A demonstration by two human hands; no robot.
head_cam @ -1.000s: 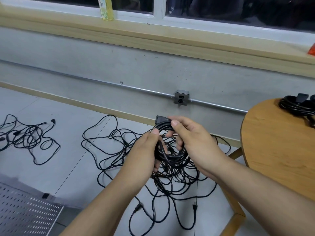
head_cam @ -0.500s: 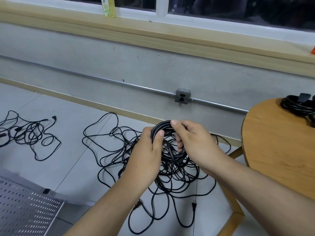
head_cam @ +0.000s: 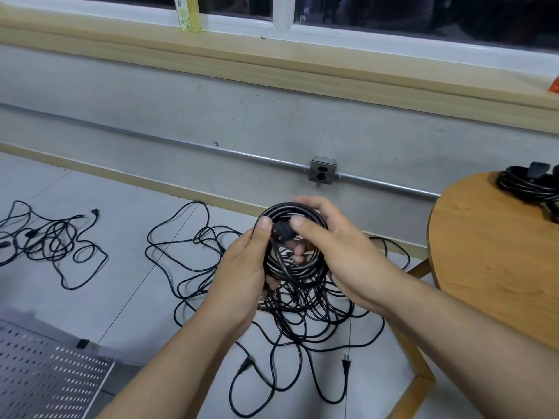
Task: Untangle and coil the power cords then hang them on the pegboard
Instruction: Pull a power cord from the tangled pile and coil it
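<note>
The coiled power cord (head_cam: 298, 272) is gripped by the left hand (head_cam: 242, 276) and the right hand (head_cam: 344, 255) above the floor tangle (head_cam: 317, 323), its plug (head_cam: 282, 231) seemingly being tucked in, so the pegboard (head_cam: 45, 376) must be reached next.

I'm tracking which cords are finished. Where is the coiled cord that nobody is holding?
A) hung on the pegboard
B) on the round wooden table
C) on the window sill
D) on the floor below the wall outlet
B: that coiled cord lies on the wooden table at the right edge; the held coil is gripped by the left hand and right hand.
</note>
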